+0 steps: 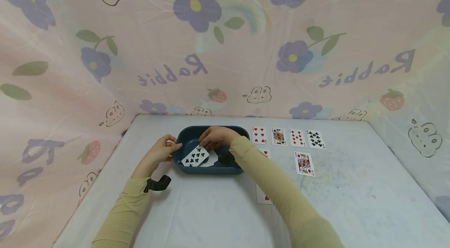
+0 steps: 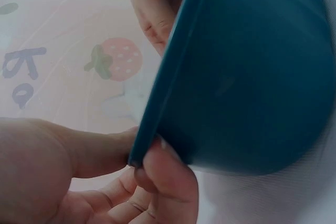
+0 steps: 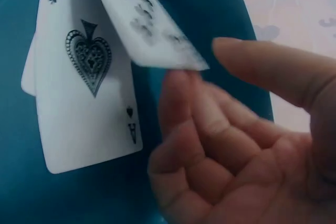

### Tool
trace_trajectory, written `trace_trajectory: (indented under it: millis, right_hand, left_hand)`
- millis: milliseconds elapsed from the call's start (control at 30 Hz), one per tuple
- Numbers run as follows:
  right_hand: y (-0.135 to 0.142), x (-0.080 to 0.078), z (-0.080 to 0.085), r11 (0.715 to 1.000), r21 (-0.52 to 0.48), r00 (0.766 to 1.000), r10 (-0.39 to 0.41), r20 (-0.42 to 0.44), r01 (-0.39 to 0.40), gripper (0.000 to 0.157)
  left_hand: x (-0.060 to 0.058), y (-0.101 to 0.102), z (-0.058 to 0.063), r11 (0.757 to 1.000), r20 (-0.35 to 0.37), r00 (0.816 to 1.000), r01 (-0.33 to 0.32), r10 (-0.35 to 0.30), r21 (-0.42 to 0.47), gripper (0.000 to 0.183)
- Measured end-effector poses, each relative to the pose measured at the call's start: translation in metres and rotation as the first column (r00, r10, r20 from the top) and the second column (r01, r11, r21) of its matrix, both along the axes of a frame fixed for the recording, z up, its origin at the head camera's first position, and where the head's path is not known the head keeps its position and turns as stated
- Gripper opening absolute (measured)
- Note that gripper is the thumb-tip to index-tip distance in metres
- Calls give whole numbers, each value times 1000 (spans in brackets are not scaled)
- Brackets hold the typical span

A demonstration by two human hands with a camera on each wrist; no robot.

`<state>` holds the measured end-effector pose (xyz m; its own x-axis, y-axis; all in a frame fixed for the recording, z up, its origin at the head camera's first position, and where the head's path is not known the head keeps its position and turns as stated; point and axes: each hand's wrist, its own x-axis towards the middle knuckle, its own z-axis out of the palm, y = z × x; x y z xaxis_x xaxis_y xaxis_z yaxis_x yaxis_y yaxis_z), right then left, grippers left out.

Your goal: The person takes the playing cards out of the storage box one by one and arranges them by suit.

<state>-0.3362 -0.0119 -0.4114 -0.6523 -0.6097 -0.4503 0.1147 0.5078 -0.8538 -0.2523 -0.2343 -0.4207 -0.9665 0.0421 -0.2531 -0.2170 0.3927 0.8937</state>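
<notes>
A dark teal plastic tub [image 1: 214, 170] stands on the table. My left hand [image 1: 161, 149] pinches its left rim between thumb and fingers, as the left wrist view shows. Inside the tub is my right hand [image 1: 218, 137], at a clubs playing card [image 1: 195, 157]. In the right wrist view a fingertip touches the card's lower edge from below, while the thumb [image 3: 236, 56] stays apart from it. Under the clubs card lies an ace of spades [image 3: 89, 124], with the corner of another card [image 3: 28, 72] showing behind it.
Right of the tub runs a row of face-up cards: hearts [image 1: 259, 135], a spade picture card [image 1: 279, 137], diamonds [image 1: 297, 138] and clubs [image 1: 315, 139]. A diamond picture card [image 1: 304, 163] lies nearer. My right sleeve [image 1: 270, 185] partly covers heart cards [image 1: 263, 196].
</notes>
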Motion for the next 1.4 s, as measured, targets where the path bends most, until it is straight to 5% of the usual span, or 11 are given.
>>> trace_trajectory:
  millis: [200,367,767,933,1167,1400]
  right_hand:
    - [5,1,3,997,52,993,68,-93,-63,25]
    - [18,1,10,999,45,990,-7,-143,13,21]
    - [68,4,30,958,-251,984,-162,-71,139,28]
    - [98,15,34,942,-302,978,-182,-100,145,32]
    - [148,33,23,925,-325,950,-260,-171,195,19]
    - [190,51,19,912,-327,930,-319,-183,248,22]
  left_hand:
    - [-1,2,2,1000,4,1000,-1,1,0,27]
    - [-1,2,1,1000,6,1000,0,0,6,28]
    - [-1,-1,1,1000,13,1000,7,-7,-2,26]
    - [-1,0,-1,1000,11,1000,3,-3,-5,26]
    - [4,-2,-1,998,-27,999,48,-47,30,35]
    - [4,0,1,1000,-6,1000,8,-8,-3,29]
